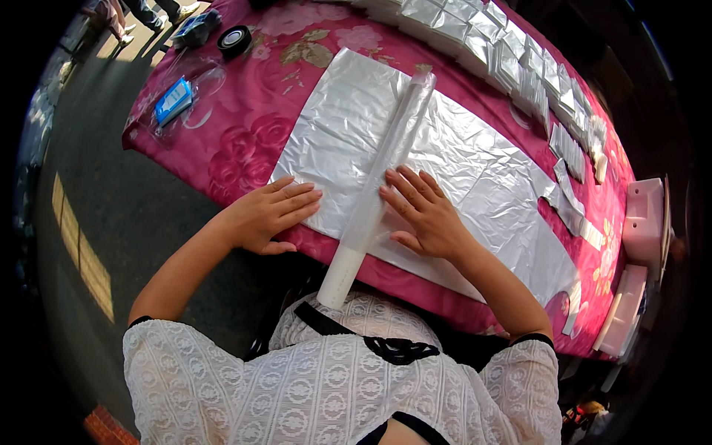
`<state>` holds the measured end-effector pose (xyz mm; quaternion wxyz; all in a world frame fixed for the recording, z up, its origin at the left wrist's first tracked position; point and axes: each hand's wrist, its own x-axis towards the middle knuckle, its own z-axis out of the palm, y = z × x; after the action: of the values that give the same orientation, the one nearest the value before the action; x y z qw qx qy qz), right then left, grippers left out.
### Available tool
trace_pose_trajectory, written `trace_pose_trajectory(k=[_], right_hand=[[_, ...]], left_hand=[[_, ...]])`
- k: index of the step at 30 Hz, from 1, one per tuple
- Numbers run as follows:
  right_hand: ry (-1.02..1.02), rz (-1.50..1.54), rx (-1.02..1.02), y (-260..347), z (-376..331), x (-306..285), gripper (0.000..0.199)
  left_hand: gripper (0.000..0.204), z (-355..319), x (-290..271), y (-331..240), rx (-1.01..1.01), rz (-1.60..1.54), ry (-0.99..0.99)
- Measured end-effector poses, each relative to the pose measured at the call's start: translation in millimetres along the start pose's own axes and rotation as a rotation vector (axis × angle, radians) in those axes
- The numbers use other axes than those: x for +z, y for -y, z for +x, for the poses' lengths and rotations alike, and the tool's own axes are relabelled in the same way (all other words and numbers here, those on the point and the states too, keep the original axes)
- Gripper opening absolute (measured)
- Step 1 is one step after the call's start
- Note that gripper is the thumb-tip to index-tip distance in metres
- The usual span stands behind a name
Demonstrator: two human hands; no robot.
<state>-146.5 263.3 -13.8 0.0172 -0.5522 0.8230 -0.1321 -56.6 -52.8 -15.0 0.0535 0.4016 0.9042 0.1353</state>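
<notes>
A large sheet of thin whitish plastic film [482, 182], shaped like a stack of flat plastic bags with a handle cut-out at its right end, lies across the table in front of me. On top of it rests a clear, shiny roll of plastic [397, 137], slanting toward my lap, with a white tube end [342, 278] poking out over the table edge. My left hand [271, 215] lies flat on the near left part of the film, fingers spread. To the right of the roll, my right hand [423, 211] is spread out, its fingertips at the roll's edge.
Folded whitish plastic packets [475, 44] stand in rows along the far right edge. A black tape roll [234, 41] and a blue packet [174, 101] lie at the far left on the pink flowered tablecloth [245, 159]. Pink plastic bins [642, 219] adjoin the right side. People's legs [144, 15] show beyond.
</notes>
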Motion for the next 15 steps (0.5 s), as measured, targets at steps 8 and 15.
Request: trace_pose_trajectory(k=[8,15], right_hand=[[-0.140,0.128,-0.150,26.6,130.2,30.8,0.054],[-0.491,0.198,0.138,63.0,183.7,51.8,0.057]], left_hand=[[0.055,-22.9,12.9,-75.9,-0.759,-0.584,-0.687],[0.081,-4.4,20.5,-91.7,-1.124,-0.321,-0.429]])
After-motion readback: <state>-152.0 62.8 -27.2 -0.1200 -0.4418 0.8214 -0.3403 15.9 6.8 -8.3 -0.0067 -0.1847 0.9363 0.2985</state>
